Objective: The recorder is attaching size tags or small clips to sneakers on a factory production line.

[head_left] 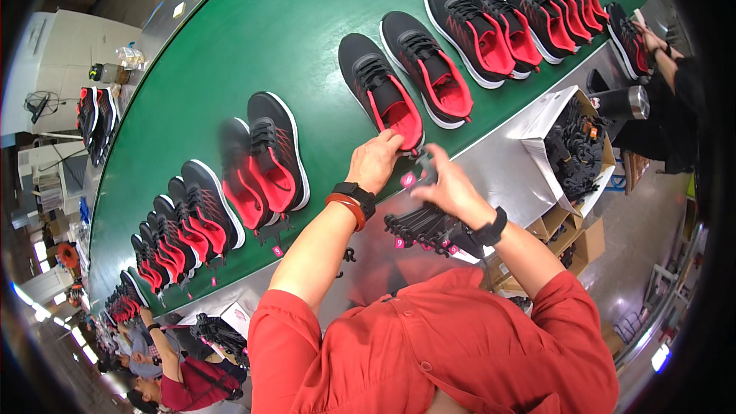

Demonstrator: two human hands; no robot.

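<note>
My left hand pinches the heel of a black running shoe with a coral-red lining and white sole, its toe pointing away from me. Just right of it, my right hand holds a small black plastic shoe hanger with a round pink tag, close to that heel. The hanger is slightly blurred. A matching shoe stands beside the first. Below my hands lies a heap of black hangers with pink tags. On the left, a pair's nearer shoe has a hanger at its heel.
Pairs of the same shoes line the green conveyor belt on both sides. A carton of black hangers and a dark tumbler stand at right. One co-worker's hand touches a shoe at far right; another person works at lower left.
</note>
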